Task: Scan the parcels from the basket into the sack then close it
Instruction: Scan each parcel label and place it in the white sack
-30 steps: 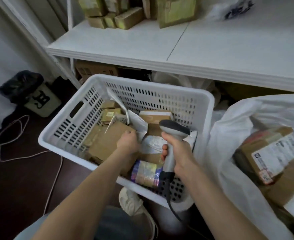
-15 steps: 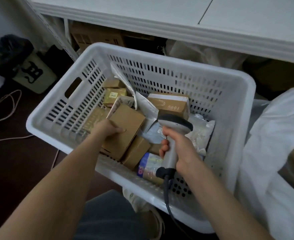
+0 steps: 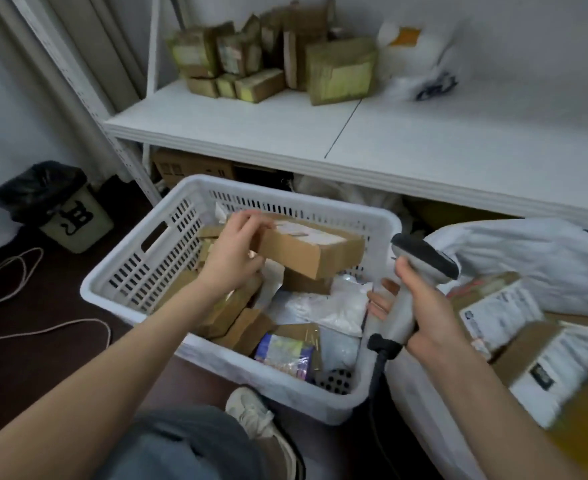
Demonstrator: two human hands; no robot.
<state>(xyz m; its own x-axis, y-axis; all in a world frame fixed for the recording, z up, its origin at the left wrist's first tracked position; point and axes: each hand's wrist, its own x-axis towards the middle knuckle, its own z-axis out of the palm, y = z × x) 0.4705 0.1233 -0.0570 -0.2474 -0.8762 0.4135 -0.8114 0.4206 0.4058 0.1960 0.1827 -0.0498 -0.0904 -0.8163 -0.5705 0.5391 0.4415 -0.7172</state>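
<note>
Holding a brown cardboard parcel [image 3: 313,251] in your left hand [image 3: 231,251]: fingers curled over its left end, thumb beneath. The parcel sits above the other parcels, over the far half of the white basket [image 3: 285,188], pale label up. Your right hand [image 3: 420,306] is wrapped round the handle of the grey scanner [image 3: 424,258], just off the basket's right rim. Its dark cable [image 3: 377,375] hangs past the near right corner.

The white sack [image 3: 528,251] lies open right of the basket, with labelled boxes [image 3: 497,313] inside.

Also in the basket:
- more brown boxes by the left wall
- a clear plastic pouch [image 3: 323,306] toward the right wall
- a purple-yellow packet [image 3: 283,353] at the near edge

Around:
- a white shelf [image 3: 389,140] behind, with cartons [image 3: 341,71] at its back left
- a black-lined bin [image 3: 60,206] and a loose cord [image 3: 43,330] on the floor, left
- your shoe [image 3: 251,414] by the near rim
</note>
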